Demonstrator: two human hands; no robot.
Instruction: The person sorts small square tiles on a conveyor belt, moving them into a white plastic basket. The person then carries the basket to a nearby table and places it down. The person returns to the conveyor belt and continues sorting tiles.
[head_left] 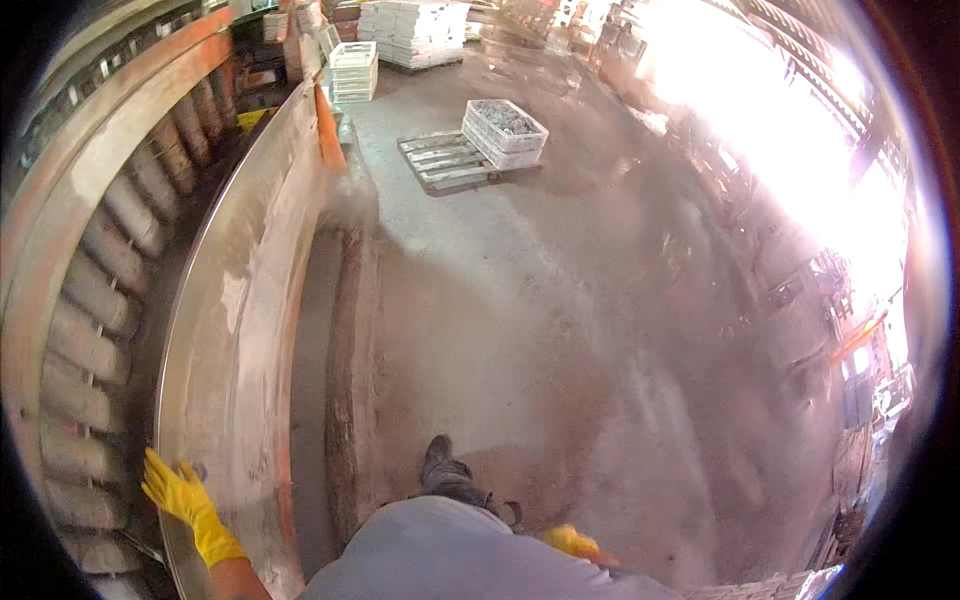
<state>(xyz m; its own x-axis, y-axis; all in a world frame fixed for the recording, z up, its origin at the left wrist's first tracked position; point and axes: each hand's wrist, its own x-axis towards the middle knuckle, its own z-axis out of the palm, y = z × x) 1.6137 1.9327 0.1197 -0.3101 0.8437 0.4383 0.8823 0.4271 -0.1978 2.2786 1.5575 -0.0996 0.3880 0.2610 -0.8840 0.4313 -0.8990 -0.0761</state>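
My left hand [188, 500], in a yellow rubber glove, lies near the outer edge of a long metal side panel [255, 290]. Its fingers are stretched out and somewhat apart, with nothing held. The panel runs along a roller conveyor [95, 345] on my left. My right hand [572, 541], also yellow-gloved, hangs low beside my body. It is small and blurred there, partly hidden, so its fingers cannot be made out.
Ahead on the wet concrete floor [480, 330] lies a slatted pallet [435, 165] bearing white crates [507, 133] with dark pieces inside. Farther back are stacked pale crates [353, 75] and a white stack [415, 35]. Bright glare washes out the right side.
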